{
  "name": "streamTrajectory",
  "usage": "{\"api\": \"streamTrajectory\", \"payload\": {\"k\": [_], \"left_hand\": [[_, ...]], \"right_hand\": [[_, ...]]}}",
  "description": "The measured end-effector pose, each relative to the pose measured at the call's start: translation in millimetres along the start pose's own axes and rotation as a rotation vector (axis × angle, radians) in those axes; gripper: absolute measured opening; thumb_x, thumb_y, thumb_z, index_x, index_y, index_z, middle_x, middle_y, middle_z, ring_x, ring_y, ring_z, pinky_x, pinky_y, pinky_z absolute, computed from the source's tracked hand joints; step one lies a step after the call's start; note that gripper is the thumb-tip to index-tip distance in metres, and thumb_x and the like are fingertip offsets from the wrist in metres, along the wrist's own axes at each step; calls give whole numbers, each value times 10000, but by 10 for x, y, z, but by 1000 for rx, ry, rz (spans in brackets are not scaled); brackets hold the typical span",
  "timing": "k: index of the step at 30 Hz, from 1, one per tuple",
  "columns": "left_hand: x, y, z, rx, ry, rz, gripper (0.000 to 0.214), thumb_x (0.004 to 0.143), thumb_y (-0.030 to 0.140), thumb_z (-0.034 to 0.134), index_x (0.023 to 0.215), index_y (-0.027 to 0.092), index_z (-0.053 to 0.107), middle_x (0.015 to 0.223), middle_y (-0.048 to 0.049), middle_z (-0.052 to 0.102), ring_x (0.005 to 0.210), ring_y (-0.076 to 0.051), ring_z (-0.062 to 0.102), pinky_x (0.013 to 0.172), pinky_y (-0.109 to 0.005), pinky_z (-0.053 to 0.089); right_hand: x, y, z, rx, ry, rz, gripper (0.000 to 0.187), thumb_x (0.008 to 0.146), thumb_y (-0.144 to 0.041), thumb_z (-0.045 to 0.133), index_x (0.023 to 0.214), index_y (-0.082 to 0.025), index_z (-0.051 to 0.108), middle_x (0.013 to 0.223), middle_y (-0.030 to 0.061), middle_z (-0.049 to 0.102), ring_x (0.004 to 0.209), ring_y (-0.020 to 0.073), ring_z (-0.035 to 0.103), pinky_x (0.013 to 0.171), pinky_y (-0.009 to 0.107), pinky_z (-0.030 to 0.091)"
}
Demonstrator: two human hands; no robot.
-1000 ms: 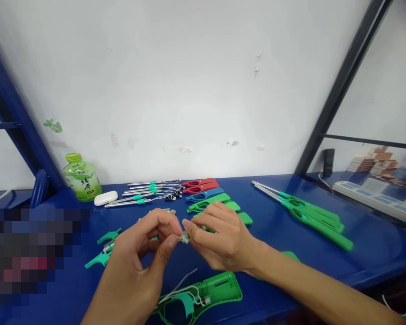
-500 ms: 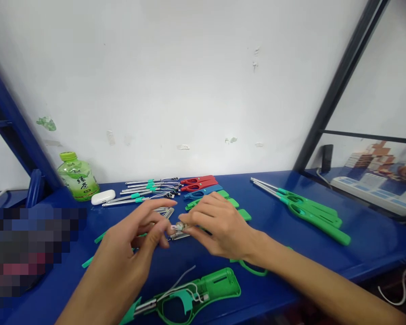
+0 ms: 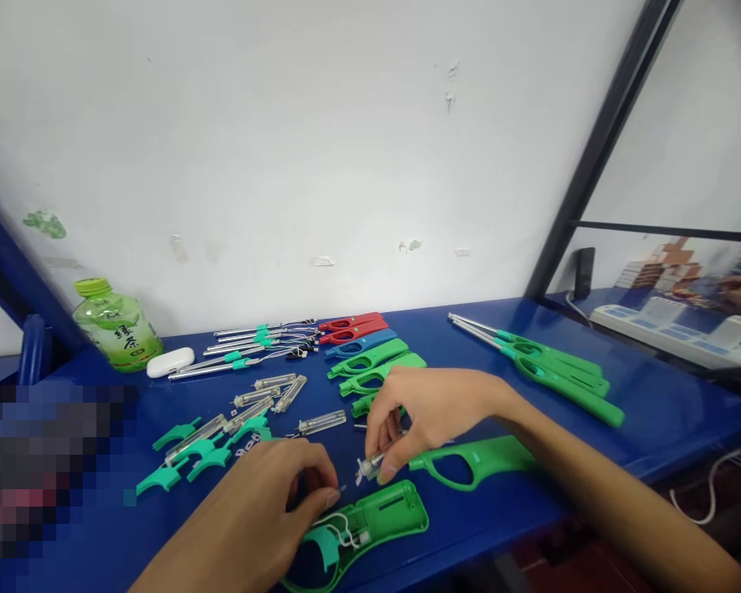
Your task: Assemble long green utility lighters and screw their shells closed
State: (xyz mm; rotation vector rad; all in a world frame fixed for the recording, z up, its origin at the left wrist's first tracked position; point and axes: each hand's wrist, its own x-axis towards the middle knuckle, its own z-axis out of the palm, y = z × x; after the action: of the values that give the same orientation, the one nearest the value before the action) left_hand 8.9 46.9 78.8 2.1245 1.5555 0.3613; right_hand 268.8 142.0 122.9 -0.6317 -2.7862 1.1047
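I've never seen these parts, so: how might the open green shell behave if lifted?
The open green shell looks moulded and stiff, so it would probably keep its shape. Being hollow, it's likely light. The white wires inside curve loosely, so they may flop out.

Blue table under green casings, clear tubes, metal rods, teal pieces, bottle.

A smooth, glossy coat is seen on the blue worktop, while the white wall is finished matt, broken by rough chipped patches. Smooth plastic is shown in the open green casing, see-through plastic in the clear cartridges. Polished metal is displayed by the slim rods, glossy plastic by the white case.
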Motion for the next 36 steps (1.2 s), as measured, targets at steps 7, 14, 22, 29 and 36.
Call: {"api": "streamTrajectory", "payload": {"k": [7, 14, 22, 29, 36], "left_hand": [[-6, 130, -115, 51, -123, -53, 354, 968, 520, 511, 896, 322, 796, 859, -6, 751, 790, -239, 618, 740, -367, 391], [-45, 136, -94, 70, -103, -62, 376, 979, 522, 473, 939, 340, 800, 889, -9, 743, 817, -245, 611, 770, -377, 378], [-26, 203, -146, 95, -144, -70, 382, 970, 527, 459, 928, 323, 779, 852, -20, 703, 795, -249, 592, 754, -379, 364], [-33, 202, -162, 110, -158, -75, 426, 976, 558, 415, 948, 318, 766, 885, -30, 703, 807, -254, 592, 769, -388, 373], [-36, 154, -128, 106, -155, -68, 406, 988, 555, 441, 961, 332, 778, 862, -22, 693, 800, -252, 577, 756, -385, 358]], "right_hand": [[58, 5, 57, 43, -65, 32, 282, 920, -402, 999, 1092, -189, 933, 912, 22, 899, 788, 146, 819, 703, 208, 560], [66, -28, 89, 28, -68, 40, 257, 926, -349, 998, 1095, -172, 919, 892, 21, 876, 792, 141, 798, 720, 203, 544], [66, -26, 90, 32, -74, 28, 269, 960, -386, 970, 1111, -171, 913, 895, 25, 868, 794, 145, 785, 725, 213, 544], [54, -35, 95, 44, -80, 24, 305, 989, -446, 938, 1117, -171, 904, 890, 27, 860, 793, 153, 789, 733, 227, 548], [52, -37, 71, 47, -83, 22, 309, 987, -432, 941, 1133, -163, 900, 914, 33, 863, 805, 158, 791, 736, 228, 553]]}}
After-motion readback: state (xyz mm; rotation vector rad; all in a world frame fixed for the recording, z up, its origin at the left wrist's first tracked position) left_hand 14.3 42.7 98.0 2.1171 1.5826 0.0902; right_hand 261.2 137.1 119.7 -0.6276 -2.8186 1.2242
